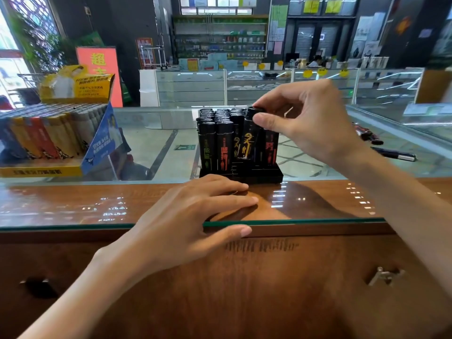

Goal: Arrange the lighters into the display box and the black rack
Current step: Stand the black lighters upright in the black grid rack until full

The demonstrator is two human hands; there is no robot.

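Head view. The black lighter with yellow print (246,140) has its long axis close to vertical, cap end up and base down, and is tilted so that the cap leans right of the base. Its base sits at the front row of the black rack (256,176), between a racked lighter with yellow print and one with red print; whether it is fully seated in a slot cannot be told. The right hand (308,123) pinches the cap from the right side, thumb on the near face and index fingertip over the top, with the other fingers loosely curled. The left hand (193,216) lies flat on the glass counter top (73,204), fingers straight and holding nothing, thumb hanging over the near glass edge. Its fingertips are just in front of the rack's base, apart from the pinched lighter, which stands above and beyond them. The racked lighters (215,143) stand upright in rows, caps up (front prints green, red, yellow, red). The display box (41,171) sits well to the left on the counter, filled with rows of coloured lighters leaning back. Two loose lighters (368,134) lie flat on the glass to the right of the right wrist.
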